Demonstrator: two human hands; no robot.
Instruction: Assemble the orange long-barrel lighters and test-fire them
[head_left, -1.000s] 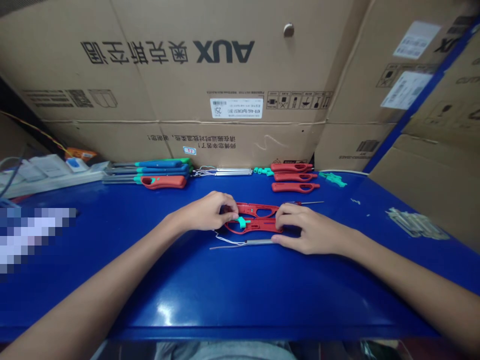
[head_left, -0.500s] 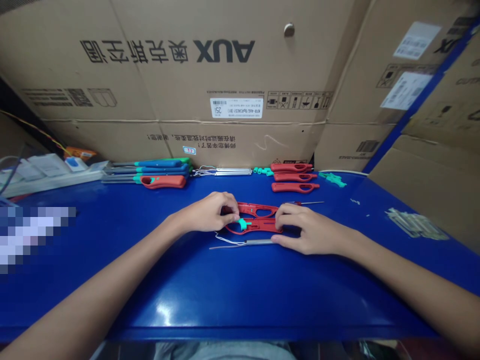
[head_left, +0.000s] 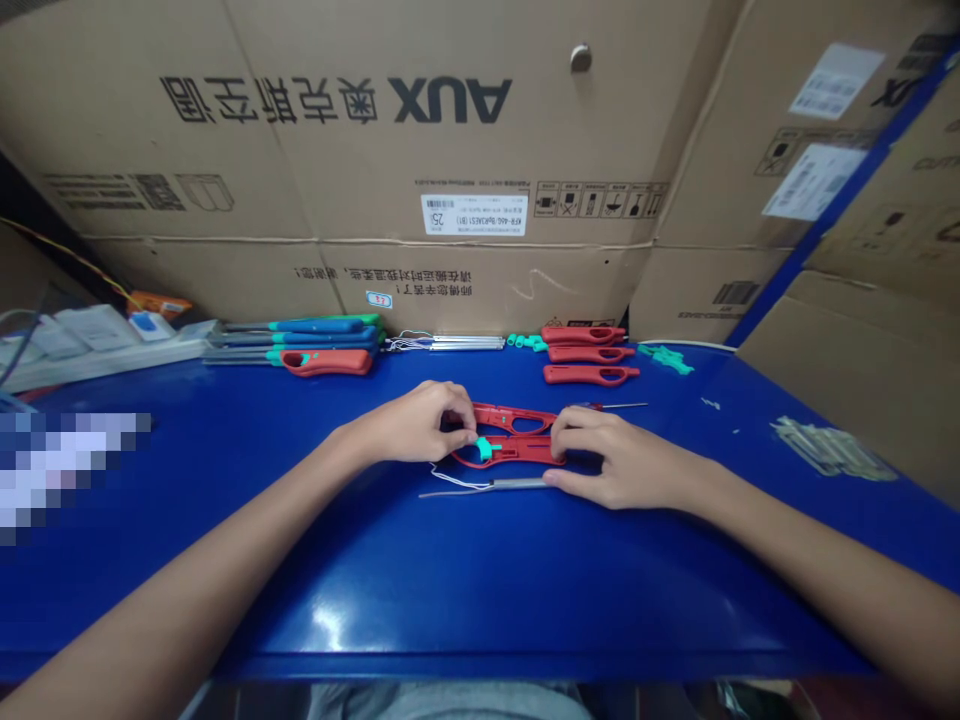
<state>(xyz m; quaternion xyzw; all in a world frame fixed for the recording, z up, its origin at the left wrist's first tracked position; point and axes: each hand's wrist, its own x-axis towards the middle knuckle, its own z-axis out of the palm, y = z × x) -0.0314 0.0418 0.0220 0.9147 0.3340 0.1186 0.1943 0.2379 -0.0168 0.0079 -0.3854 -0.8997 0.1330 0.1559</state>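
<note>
Two red plastic handle shells (head_left: 517, 435) lie side by side in the middle of the blue table (head_left: 465, 580). My left hand (head_left: 416, 425) pinches the left end of the near shell, right beside a small teal trigger piece (head_left: 486, 447) sitting in it. At the shells' right end my right hand (head_left: 619, 458) has its fingers curled over them. Its thumb presses on a thin metal tube with white wires (head_left: 495, 485) lying just in front.
Along the back lie a stack of finished lighters (head_left: 315, 345), a bundle of metal tubes (head_left: 450, 343), three red shells (head_left: 589, 355) and loose teal pieces (head_left: 666, 357). A screwdriver (head_left: 611, 405) lies behind my right hand. Small metal parts (head_left: 832, 447) sit at the right. Cardboard boxes (head_left: 420, 150) wall the back.
</note>
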